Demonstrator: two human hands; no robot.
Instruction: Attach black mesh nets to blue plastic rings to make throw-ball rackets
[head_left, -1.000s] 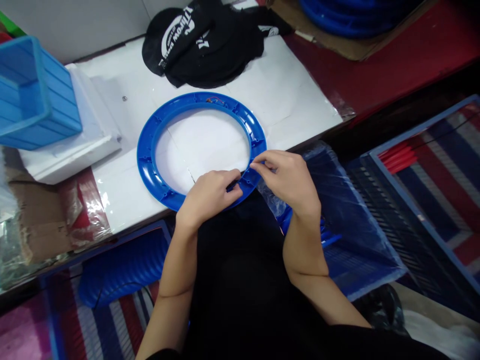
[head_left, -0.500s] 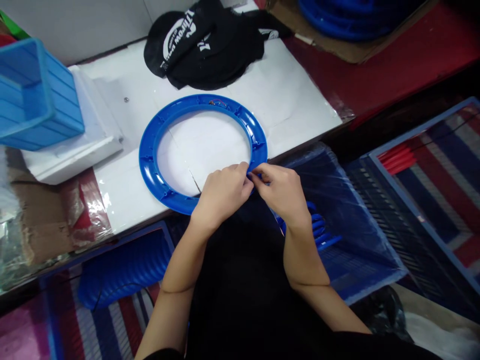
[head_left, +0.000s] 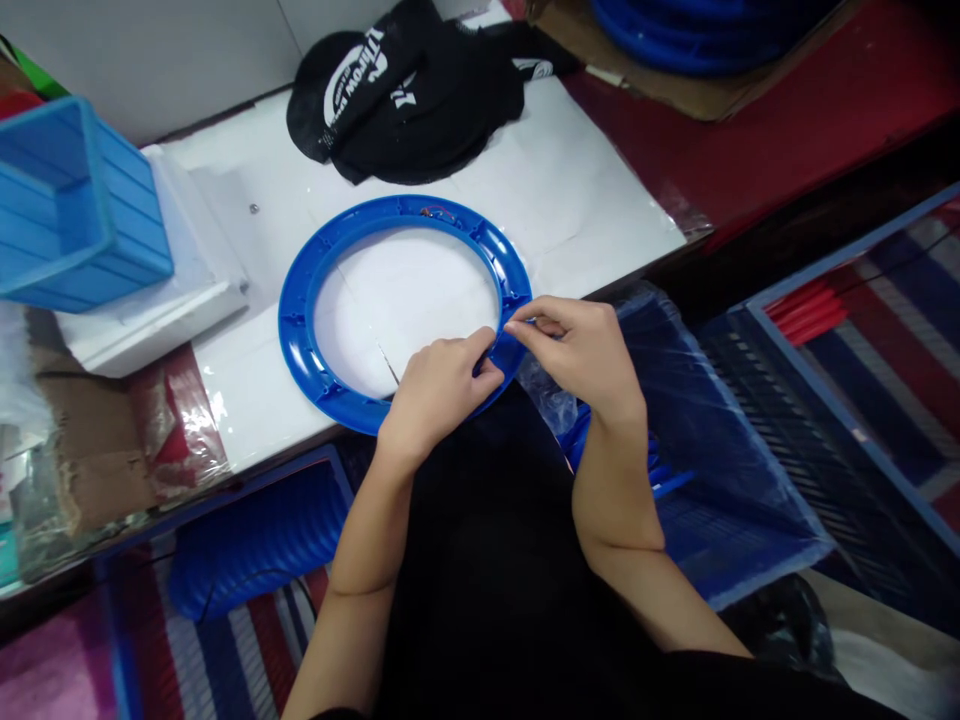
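A blue plastic ring (head_left: 295, 300), its ribbed hollow side facing up, lies on the white worktop near the front edge. Thin red wires with small parts (head_left: 439, 213) sit in its channel at the far side. My left hand (head_left: 439, 390) is closed over the near right stretch of the ring, thumb and forefinger on its rim. Just right of it, my right hand (head_left: 581, 345) hovers at the ring's right side with thumb and forefinger pinched together. Whatever is in that pinch is too small to make out.
Black printed fabric pieces (head_left: 435, 120) lie behind the ring. A light blue bin (head_left: 131, 230) stands on white foam at left. Blue rings (head_left: 697, 40) fill a carton at back right. Below the table are a plastic-lined blue crate (head_left: 735, 510) and a row of blue rings (head_left: 255, 540).
My right hand has lifted slightly up and to the right, apart from my left hand. The left hand stays on the ring, and the view has shifted a little.
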